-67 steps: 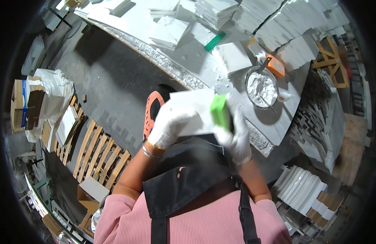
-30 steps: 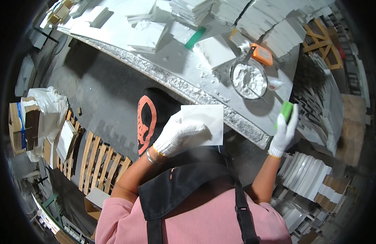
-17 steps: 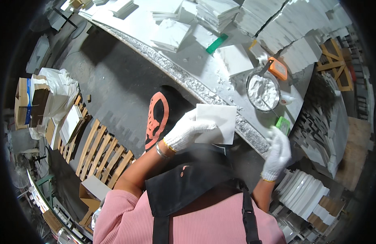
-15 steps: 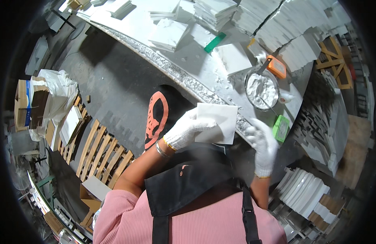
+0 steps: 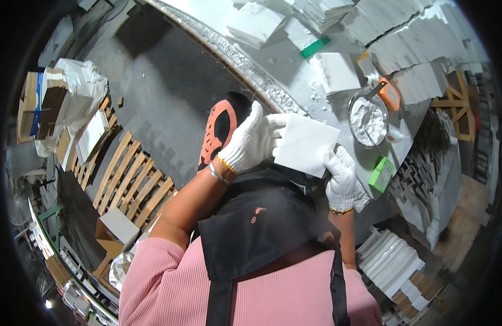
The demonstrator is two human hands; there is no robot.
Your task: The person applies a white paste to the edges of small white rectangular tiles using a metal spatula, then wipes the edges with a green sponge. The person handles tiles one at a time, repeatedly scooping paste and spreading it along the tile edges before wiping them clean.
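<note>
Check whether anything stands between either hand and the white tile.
Nothing visible does. The right hand grips the white tile near its lower right corner, and the left hand reaches its left edge, thumb raised clear. The green block lies off to the right of the right hand, not between.

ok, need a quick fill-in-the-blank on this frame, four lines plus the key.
1. Both the left hand and the right hand wear white knit ____.
2. The square white tile has its lower right corner at the ____ hand.
3. Of the two blocks on the table, the one nearer the right hand is bright ____.
4. The block beside the upper right rim of the round bowl is ____.

Missing words: gloves; right; green; orange.
</note>
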